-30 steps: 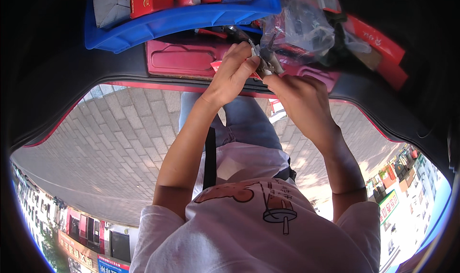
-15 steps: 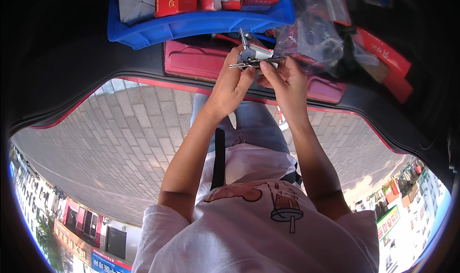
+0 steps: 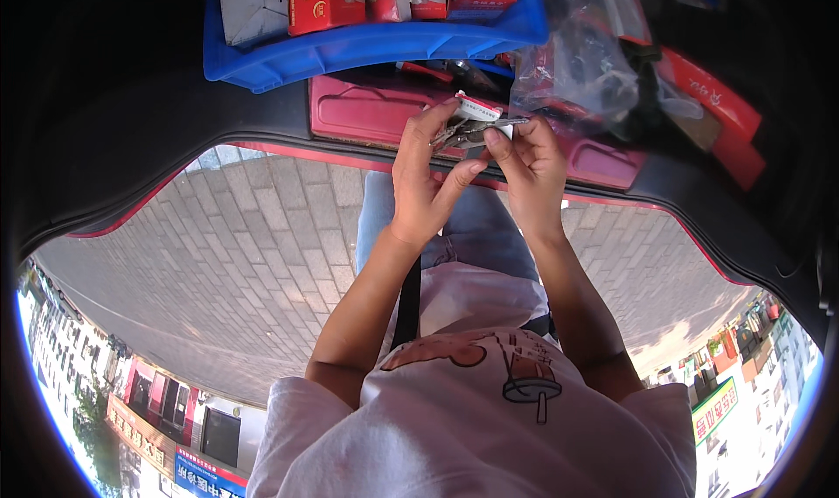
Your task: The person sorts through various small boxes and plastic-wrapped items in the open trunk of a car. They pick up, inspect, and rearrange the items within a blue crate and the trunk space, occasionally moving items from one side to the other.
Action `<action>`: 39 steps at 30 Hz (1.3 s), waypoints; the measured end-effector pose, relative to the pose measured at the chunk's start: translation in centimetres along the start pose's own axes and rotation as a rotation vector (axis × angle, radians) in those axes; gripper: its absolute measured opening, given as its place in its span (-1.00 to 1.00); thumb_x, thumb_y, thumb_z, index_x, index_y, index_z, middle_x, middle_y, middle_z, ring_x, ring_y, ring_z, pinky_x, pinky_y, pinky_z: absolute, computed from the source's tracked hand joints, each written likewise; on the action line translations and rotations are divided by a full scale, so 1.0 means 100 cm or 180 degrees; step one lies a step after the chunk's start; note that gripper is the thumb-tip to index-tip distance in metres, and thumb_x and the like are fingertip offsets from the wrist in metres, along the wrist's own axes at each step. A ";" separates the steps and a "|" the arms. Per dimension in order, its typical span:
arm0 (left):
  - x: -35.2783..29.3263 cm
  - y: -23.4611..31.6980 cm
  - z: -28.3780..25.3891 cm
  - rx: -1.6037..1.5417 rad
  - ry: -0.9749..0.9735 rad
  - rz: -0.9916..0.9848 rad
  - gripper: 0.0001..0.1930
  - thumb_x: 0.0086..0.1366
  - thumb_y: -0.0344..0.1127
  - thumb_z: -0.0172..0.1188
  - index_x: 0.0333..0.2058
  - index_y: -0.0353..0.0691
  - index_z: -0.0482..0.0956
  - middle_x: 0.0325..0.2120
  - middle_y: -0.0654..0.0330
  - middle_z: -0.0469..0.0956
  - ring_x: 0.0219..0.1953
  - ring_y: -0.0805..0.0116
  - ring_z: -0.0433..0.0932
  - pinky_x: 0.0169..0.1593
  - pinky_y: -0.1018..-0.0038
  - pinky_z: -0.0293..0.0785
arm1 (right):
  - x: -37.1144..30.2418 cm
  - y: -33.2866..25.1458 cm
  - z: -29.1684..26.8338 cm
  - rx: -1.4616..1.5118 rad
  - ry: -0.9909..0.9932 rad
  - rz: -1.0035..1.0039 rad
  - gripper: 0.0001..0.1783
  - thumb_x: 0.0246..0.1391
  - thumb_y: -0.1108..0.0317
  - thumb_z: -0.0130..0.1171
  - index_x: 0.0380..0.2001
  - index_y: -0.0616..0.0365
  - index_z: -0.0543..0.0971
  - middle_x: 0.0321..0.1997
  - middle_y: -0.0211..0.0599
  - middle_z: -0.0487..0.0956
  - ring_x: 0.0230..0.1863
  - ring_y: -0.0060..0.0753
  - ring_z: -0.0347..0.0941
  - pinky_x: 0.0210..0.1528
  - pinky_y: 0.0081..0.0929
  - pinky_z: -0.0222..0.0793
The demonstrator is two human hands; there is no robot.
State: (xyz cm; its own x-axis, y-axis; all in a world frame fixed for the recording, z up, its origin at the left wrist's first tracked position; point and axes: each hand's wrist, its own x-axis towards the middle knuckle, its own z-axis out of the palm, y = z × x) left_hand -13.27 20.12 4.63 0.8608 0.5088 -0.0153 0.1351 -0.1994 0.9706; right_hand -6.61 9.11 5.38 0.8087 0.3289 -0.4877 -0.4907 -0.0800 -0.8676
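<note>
A bunch of metal keys [image 3: 472,134] is pinched between the thumb and fingers of my right hand [image 3: 533,166]. Behind the keys shows a small white-and-red piece of packaging [image 3: 479,107]; which fingers support it is hidden. Beside the keys, my left hand [image 3: 421,179] has its thumb spread away from its curved fingers. Those fingertips reach up next to the keys and the packaging; whether they touch them I cannot tell. Both hands are over the pinkish-red edge [image 3: 371,107] of a vehicle's open cargo area.
A blue plastic crate [image 3: 376,57] holds several boxes, among them a red box [image 3: 325,2] and a white box [image 3: 253,9]. Clear plastic bags [image 3: 577,70] and red packaging [image 3: 712,92] lie to the right. Paving [image 3: 262,227] stretches below the edge.
My left thumb has come off the keys, and that hand has opened somewhat. The keys have swung lower and bunched together. My right hand keeps its pinch.
</note>
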 end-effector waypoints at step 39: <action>0.031 -0.001 -0.021 -0.0317 -0.1023 -0.0494 -0.64 -0.06 -0.43 0.32 -0.23 -0.29 0.47 -0.28 0.10 0.48 -0.26 0.21 0.49 -0.16 0.42 0.40 | 0.008 -0.007 -0.013 -0.1637 -0.0204 -0.1840 -0.81 -0.14 0.68 0.08 -0.40 0.22 0.50 -0.53 -0.27 0.43 -0.55 -0.41 0.40 -0.53 -0.56 0.28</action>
State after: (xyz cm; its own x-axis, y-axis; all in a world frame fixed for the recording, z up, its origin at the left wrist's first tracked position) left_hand -11.63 23.47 4.93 0.9461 0.2345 -0.2235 0.2413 -0.0498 0.9692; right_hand -5.22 8.17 5.45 0.8624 0.5039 0.0489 0.2283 -0.3008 -0.9260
